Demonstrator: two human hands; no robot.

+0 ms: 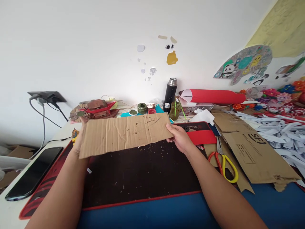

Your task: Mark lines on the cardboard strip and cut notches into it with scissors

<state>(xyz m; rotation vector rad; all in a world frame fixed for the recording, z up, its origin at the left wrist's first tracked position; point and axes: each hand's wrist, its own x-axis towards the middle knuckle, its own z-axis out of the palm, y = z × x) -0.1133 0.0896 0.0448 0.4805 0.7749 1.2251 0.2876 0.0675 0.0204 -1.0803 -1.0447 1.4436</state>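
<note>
A long strip of corrugated cardboard (124, 132), creased and flecked with dark paint, is held up above the black desk mat (143, 175). My right hand (178, 136) pinches its right end, thumb on the near face. At the left end my left hand (80, 135) grips the strip; most of its fingers are hidden behind the cardboard. Scissors (224, 163) with one red and one yellow handle lie to the right of my right forearm, partly on flattened cardboard (252, 152). Small scraps are scattered over the mat.
Open paint jars (142, 108), a black thermos (171, 90) and a jar of murky water (175, 111) stand along the wall. A red paper roll (212, 96) lies beside them. White paper strips (276, 133) pile up at right. A phone (34, 171) rests at left.
</note>
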